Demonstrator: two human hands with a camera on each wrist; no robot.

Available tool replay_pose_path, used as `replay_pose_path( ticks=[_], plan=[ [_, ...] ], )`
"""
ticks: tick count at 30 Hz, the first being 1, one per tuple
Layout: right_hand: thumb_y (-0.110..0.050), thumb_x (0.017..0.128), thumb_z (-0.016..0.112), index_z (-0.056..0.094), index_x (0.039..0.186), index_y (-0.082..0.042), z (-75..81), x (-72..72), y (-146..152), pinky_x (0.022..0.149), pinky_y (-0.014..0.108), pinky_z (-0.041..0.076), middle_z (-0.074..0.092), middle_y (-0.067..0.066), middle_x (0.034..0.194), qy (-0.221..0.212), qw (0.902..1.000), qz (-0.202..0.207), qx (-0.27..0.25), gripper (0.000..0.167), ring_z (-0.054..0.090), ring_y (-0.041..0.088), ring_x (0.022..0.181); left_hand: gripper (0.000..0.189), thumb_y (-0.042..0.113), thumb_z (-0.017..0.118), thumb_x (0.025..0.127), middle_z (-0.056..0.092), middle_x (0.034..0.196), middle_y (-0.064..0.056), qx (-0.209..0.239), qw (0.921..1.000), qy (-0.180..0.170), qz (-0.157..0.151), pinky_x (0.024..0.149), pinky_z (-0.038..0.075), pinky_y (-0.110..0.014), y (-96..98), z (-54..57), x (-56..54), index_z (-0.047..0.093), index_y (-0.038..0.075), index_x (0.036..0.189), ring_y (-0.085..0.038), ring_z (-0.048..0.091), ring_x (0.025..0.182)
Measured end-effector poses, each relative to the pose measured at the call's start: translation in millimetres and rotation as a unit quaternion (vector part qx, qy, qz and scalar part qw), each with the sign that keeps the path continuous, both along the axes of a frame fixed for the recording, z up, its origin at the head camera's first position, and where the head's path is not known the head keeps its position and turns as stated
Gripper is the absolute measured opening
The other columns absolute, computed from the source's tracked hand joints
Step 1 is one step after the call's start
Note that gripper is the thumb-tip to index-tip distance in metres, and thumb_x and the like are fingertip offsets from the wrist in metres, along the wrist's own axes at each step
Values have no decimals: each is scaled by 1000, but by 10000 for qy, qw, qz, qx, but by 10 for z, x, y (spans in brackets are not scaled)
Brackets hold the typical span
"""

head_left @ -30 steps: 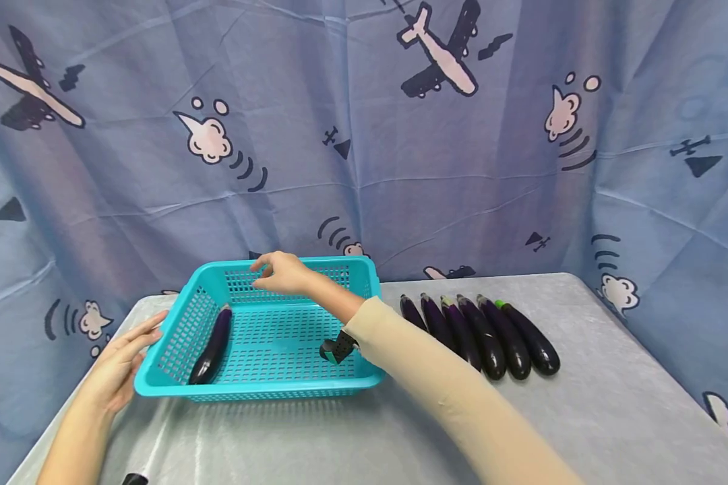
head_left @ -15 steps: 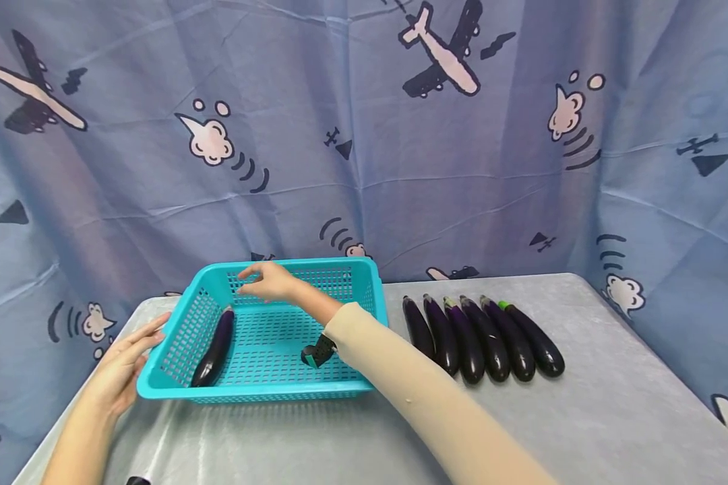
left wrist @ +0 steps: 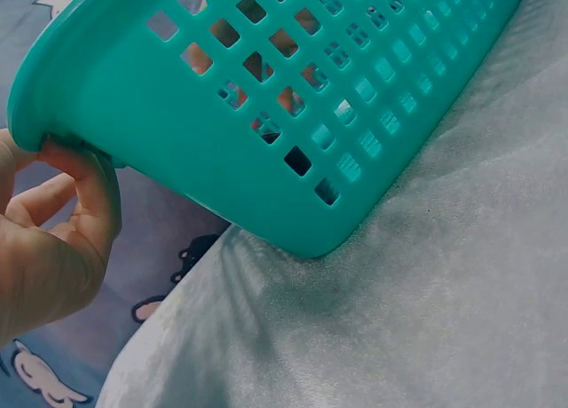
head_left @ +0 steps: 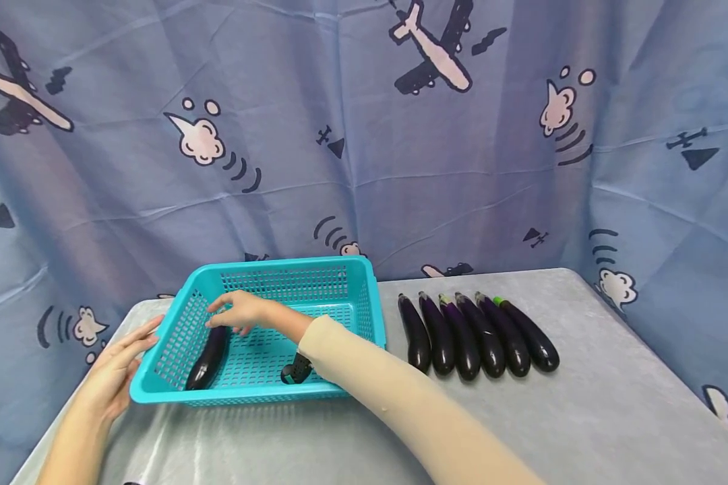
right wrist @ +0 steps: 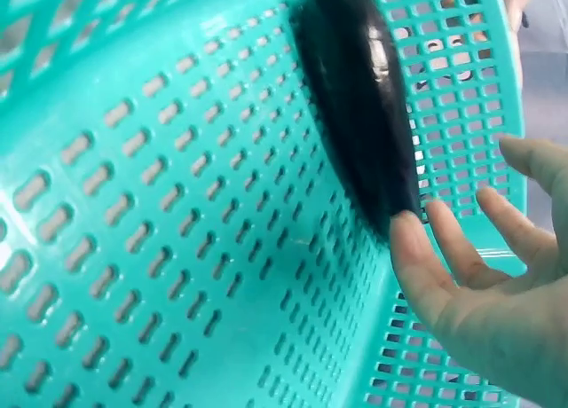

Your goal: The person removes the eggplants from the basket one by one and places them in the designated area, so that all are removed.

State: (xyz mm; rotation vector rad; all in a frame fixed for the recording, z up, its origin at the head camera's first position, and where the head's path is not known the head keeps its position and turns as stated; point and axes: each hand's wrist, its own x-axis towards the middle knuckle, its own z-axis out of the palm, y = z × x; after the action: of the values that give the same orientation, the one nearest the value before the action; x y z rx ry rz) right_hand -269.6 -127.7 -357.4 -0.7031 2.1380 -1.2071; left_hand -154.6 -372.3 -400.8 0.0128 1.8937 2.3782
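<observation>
A turquoise plastic basket [head_left: 291, 396] stands on the left part of the table, with one dark eggplant [head_left: 206, 360] lying along its left wall. My left hand [head_left: 112, 374] holds the basket's left rim from outside; in the left wrist view, bent fingers [left wrist: 89, 191] tuck under the lip. Inside the basket, my right hand [head_left: 243, 311] is over the far end of that eggplant. Its fingers are spread and loosely bent in the right wrist view, with one fingertip [right wrist: 406, 226] right at the eggplant's end.
Several eggplants [head_left: 464, 343] lie side by side on the grey-covered table [head_left: 582, 404], right of the basket. Behind rises a blue curtain [head_left: 291, 155] printed with planes. A small black wrist device [head_left: 297, 369] hangs under my right sleeve.
My right hand has moved left and lower within the basket, to the eggplant's far end. The left hand stays at the rim, and the basket has hardly moved.
</observation>
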Motion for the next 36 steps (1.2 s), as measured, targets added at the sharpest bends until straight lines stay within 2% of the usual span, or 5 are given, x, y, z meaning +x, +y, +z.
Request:
replay_pose_path(
  ticks=[11, 21, 26, 33, 36],
  plan=[
    [-24, 107, 66, 56, 153, -19, -153, -37, 4, 72, 37, 54, 64, 10, 121, -782, 9963, 342, 42, 47, 50, 21, 67, 44, 10, 48, 113, 59, 122, 29, -80, 9999, 11, 103, 79, 64, -32, -33, -8, 19, 74, 43, 125, -9, 72, 101],
    [-24, 110, 60, 49, 159, -22, -217, -89, 7, 58, 30, 27, 37, 0, 68, -796, 9905, 1007, 491, 49, 25, 12, 57, 45, 8, 46, 113, 67, 122, 23, 90, 9999, 56, -43, 80, 64, -31, 10, 24, -16, 74, 42, 124, -10, 72, 101],
    [-28, 110, 60, 47, 160, -27, -246, -100, -26, 56, 29, 31, 48, 0, 84, -208, 9861, 1381, 897, 51, 30, 11, 59, 44, 10, 47, 113, 54, 135, 26, -10, 10000, 20, 5, 82, 63, -30, 2, -3, -1, 73, 43, 125, -8, 71, 104],
    [-29, 107, 65, 60, 140, -20, -244, -79, -16, 60, 30, 43, 48, -1, 144, 102, 9881, 1264, 866, 34, 50, 15, 82, 41, 13, 48, 113, 22, 164, 1, -112, 9998, -125, 110, 83, 62, -27, -2, -12, 3, 71, 45, 126, -4, 69, 106],
    [-27, 104, 70, 62, 129, -19, -251, -66, 1, 60, 30, 44, 47, -3, 141, 97, 9916, 1108, 664, 28, 51, 16, 81, 41, 14, 49, 113, 18, 166, 1, -161, 9996, -187, 145, 83, 62, -27, -5, -6, 11, 71, 46, 126, -4, 69, 106]
  ],
)
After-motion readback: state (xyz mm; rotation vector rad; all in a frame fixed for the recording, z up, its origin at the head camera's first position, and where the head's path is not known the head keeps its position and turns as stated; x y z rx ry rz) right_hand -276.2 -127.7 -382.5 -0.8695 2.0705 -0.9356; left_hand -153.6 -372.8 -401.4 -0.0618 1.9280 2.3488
